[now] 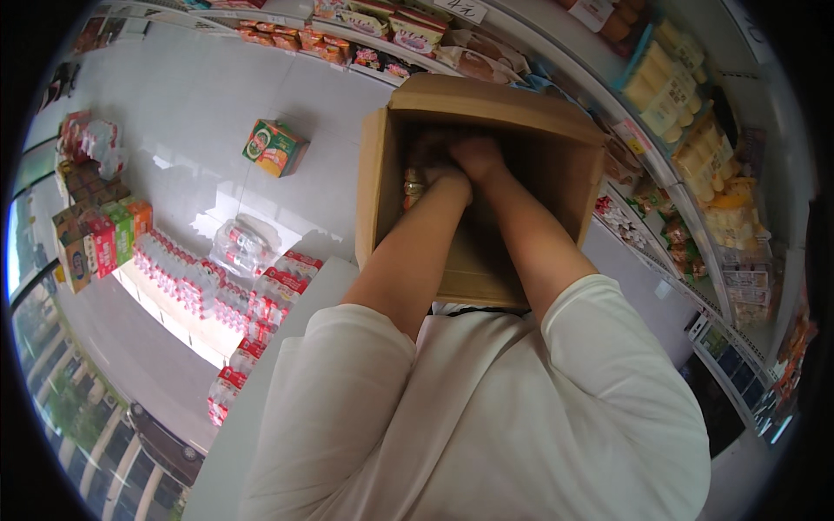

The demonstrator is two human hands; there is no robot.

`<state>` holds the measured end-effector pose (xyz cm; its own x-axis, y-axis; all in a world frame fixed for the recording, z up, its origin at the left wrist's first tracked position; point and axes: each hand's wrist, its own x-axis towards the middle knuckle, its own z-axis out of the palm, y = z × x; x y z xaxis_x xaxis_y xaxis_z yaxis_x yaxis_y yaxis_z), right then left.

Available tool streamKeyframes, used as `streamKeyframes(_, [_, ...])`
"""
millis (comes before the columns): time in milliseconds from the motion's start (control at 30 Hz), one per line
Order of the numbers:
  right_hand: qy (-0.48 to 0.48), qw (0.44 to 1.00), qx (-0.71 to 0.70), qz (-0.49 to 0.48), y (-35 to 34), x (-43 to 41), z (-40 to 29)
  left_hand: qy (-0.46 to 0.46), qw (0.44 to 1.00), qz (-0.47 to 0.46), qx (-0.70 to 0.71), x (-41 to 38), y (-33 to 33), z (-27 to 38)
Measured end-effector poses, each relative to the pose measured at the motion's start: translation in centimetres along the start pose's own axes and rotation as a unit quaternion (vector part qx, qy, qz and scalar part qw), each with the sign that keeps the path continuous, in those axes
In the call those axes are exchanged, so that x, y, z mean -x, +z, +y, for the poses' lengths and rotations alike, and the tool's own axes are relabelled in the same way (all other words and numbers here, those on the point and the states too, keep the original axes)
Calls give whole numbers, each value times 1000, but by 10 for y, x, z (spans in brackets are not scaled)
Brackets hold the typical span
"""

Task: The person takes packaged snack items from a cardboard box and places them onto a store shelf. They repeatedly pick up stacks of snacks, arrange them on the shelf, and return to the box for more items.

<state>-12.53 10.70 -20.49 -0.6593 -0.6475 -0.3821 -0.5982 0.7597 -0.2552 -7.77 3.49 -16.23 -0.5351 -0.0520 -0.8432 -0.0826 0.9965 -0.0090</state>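
Observation:
In front of me an open cardboard box (492, 98) has its mouth towards me, and both my forearms reach into it. My left hand (443, 176) is deep inside at the left, beside some small packaged items (414, 185) with shiny gold and red parts. My right hand (475, 153) lies close against it, near the top of the dark interior. The fingers of both hands are blurred and in shadow, so whether they hold anything cannot be told. The far inside of the box is too dark to make out.
Shelves (677, 189) with packaged bread and snacks curve along the top and right. A green carton (275, 148) stands on the floor. Shrink-wrapped bottles (280, 286) and stacked boxes (107, 238) line the window side, left of a pale counter-like surface (260, 404).

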Motion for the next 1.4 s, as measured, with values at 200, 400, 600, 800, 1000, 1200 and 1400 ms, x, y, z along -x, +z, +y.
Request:
streamKeyframes(200, [6,999,20,-38,50,-12,10,-8,999,-46,-11,29,1,1])
streamKeyframes(400, [196,955,-153,163,145,-12,20,187,982,-15,-2,131,-62,-2])
streamKeyframes(600, [365,897,-193,159,149,-24,29,67,753,610,236,236,-37,-79])
streamKeyframes(800, [366,714,-535,265,127,-25,27,118,802,391,435,209,-18,-92])
streamKeyframes(1000, [324,615,-695,186,114,-8,-6,126,805,323,481,209,-12,-100])
streamKeyframes(1200, [443,482,-743,138,81,2,-15,130,792,354,479,206,-15,-93])
streamKeyframes(1400, [408,520,-741,117,92,-4,-28,119,787,358,489,206,-16,-92])
